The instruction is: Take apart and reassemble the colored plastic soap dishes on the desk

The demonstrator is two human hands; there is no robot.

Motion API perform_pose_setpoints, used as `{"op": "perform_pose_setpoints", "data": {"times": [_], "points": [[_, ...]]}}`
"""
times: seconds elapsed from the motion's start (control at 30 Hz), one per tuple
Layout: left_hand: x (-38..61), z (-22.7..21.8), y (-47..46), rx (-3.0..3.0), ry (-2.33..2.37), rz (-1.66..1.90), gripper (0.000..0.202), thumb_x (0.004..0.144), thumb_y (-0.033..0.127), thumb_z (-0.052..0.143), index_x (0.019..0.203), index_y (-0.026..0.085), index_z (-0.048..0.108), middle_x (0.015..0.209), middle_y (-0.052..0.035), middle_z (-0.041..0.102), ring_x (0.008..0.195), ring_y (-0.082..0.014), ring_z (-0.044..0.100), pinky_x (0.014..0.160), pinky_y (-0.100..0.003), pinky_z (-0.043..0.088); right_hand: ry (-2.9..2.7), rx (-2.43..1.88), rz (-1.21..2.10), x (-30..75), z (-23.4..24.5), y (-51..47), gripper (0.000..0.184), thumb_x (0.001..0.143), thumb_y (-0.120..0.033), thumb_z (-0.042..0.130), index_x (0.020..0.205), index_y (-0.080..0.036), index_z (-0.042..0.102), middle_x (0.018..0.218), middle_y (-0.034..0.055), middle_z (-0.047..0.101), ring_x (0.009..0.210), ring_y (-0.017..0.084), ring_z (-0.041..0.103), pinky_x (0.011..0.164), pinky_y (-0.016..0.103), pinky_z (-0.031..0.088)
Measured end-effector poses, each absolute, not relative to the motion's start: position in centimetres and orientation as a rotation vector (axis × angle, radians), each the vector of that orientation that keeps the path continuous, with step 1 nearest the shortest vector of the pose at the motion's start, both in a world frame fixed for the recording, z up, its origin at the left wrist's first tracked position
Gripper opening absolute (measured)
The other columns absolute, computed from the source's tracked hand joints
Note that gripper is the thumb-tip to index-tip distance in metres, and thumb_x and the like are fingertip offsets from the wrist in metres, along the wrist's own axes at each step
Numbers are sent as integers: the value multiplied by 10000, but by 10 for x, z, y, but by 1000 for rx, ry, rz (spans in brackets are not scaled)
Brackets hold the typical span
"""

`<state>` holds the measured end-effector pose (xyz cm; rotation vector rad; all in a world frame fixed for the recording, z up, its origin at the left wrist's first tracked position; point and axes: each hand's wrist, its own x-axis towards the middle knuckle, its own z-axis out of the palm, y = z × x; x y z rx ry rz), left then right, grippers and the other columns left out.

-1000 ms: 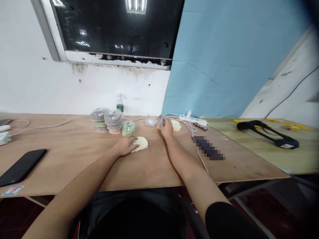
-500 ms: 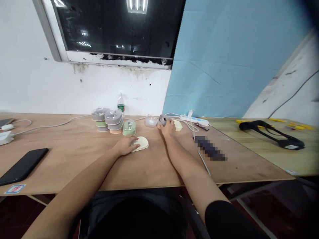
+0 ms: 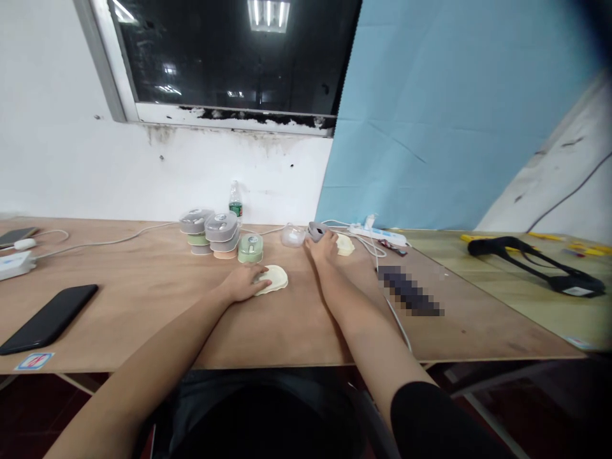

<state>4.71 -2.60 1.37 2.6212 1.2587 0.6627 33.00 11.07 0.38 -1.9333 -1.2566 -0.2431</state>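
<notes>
My left hand [image 3: 243, 284] lies on the table with its thumb and fingers apart, resting over the left edge of a flat cream-coloured piece [image 3: 275, 278]. Farther back, my right hand [image 3: 325, 247] has its fingers around a small grey container [image 3: 317, 231], partly hidden by the hand. A clear plastic lid [image 3: 293, 235] sits just left of that container. Another cream piece [image 3: 345, 245] lies right of my right hand. Left of them stand a green lidded box [image 3: 250, 248] and two stacks of similar boxes [image 3: 222, 234], with grey ones on top.
A bottle [image 3: 235, 200] stands against the wall behind the boxes. At back right are a white power strip [image 3: 382, 235] and loose cables. A black phone [image 3: 49, 319] lies at left, a pixelated dark object [image 3: 410, 291] at right. A black frame-like object [image 3: 535, 264] rests farther right.
The grey container in my right hand has turned and shows a different side. My left hand stays on the cream piece. The whole view has shifted slightly.
</notes>
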Motion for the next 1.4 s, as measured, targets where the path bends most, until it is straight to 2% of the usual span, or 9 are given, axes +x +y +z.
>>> {"op": "perform_pose_setpoints", "data": {"times": [0.17,0.43,0.73,0.9,1.1,1.23,1.4], "points": [[48,16,-28,2650,1240,678,526,889,551,435,1202,158,592,1177,-96,646,1099,-253,571,964,-378,427,-1253,-1930,-258,328,4,114,584,753,-406,656,1242,-170,441,1235,141,457,990,267,575,846,371,425],[49,19,-29,2650,1231,687,497,885,539,446,1176,170,609,1156,-89,656,1078,-256,580,943,-381,435,-1349,-1821,-379,327,3,108,520,770,-270,631,1255,-195,459,1358,147,382,1096,286,492,905,393,376],[49,18,-29,2645,1229,701,494,883,535,453,1171,165,609,1137,-94,663,1071,-253,587,938,-373,436,-1378,-1700,-326,334,-2,113,373,768,-250,576,1138,-205,565,1289,104,406,1054,244,489,937,382,370],[50,22,-31,2663,1221,679,476,887,526,451,1163,175,616,1130,-90,667,1061,-247,592,925,-361,442,-1356,-1674,-314,337,-6,116,354,747,-249,574,1099,-203,581,1271,105,406,1025,235,503,926,379,379],[50,23,-32,2664,1230,667,498,887,539,440,1176,171,612,1153,-92,656,1074,-252,581,940,-370,437,-1307,-1653,-266,340,-6,118,218,747,-275,569,954,-210,594,1233,86,414,997,208,498,919,364,385],[49,22,-32,2648,1256,676,565,861,602,447,1205,180,595,1188,-95,626,1104,-254,564,957,-366,434,-1283,-1629,-247,339,-4,115,201,738,-286,582,923,-210,601,1232,81,417,985,204,494,906,352,394],[49,20,-33,2703,1223,595,747,729,685,570,1287,189,536,1343,-116,515,1219,-295,493,1038,-396,380,-1273,-1686,-222,338,-2,110,208,759,-320,577,936,-216,611,1255,66,412,978,202,496,877,344,414]]}}
